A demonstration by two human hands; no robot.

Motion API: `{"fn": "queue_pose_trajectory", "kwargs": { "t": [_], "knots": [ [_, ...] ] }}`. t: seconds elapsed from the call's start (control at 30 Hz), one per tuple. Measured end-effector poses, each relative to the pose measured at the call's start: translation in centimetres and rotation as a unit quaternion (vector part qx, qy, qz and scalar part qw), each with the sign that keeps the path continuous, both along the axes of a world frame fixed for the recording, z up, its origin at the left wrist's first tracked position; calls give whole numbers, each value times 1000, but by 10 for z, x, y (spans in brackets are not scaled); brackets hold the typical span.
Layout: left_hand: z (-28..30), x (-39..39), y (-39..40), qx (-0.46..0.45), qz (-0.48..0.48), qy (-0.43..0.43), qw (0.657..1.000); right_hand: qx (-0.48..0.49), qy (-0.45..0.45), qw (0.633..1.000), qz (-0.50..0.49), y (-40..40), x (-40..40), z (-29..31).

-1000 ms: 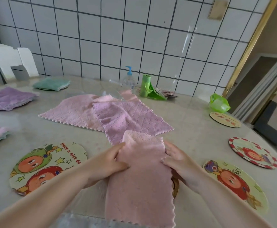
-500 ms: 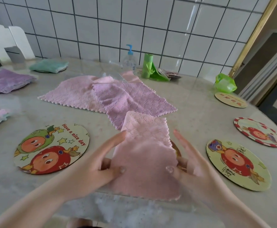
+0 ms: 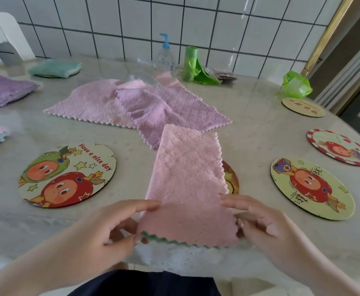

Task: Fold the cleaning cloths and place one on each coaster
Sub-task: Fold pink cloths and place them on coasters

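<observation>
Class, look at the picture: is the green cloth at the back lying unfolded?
No, the green cloth sits folded on a coaster near the wall.

2 bare forearms, no sleeves; dark navy garment (image 3: 144, 284) at bottom edge.

A pump bottle (image 3: 164, 55) stands beside a green bag roll (image 3: 190, 63).

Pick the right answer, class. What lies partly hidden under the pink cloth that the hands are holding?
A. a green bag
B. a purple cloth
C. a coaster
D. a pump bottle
C: a coaster shows its rim at the right edge of the pink cloth, which both hands grip at its near corners.
</observation>
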State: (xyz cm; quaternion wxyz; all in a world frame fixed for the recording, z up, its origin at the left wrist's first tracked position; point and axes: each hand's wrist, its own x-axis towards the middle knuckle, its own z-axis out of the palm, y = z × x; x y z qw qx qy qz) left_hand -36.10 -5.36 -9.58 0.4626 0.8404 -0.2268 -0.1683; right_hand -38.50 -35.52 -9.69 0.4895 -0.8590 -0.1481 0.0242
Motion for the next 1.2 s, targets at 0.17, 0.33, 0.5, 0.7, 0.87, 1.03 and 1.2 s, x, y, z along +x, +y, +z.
{"fn": "queue_pose_trajectory", "kwargs": {
  "t": [0.17, 0.33, 0.5, 0.7, 0.87, 1.03, 1.2],
  "knots": [
    [-5, 0, 2, 186, -51, -326, 926, -196, -221, 955, 27, -2, 0, -14],
    [-14, 7, -6, 173, -31, -414, 893, -289, -284, 914, 6, 2, 0, -27],
    [-17, 16, -5, 98, -41, -403, 909, -230, -307, 923, -24, 9, 4, -19],
    [8, 7, -7, 35, -51, -353, 934, -120, -251, 960, -16, 23, -7, 6],
    [8, 6, -15, -16, 21, -287, 958, -58, -155, 984, -67, 23, -9, 6],
    [11, 31, -32, -119, 111, -151, 975, 17, -89, 986, -142, 21, 27, 5],
    [18, 63, -40, -165, 87, -41, 982, 29, -43, 982, -179, 14, 83, 9]
  ]
}}
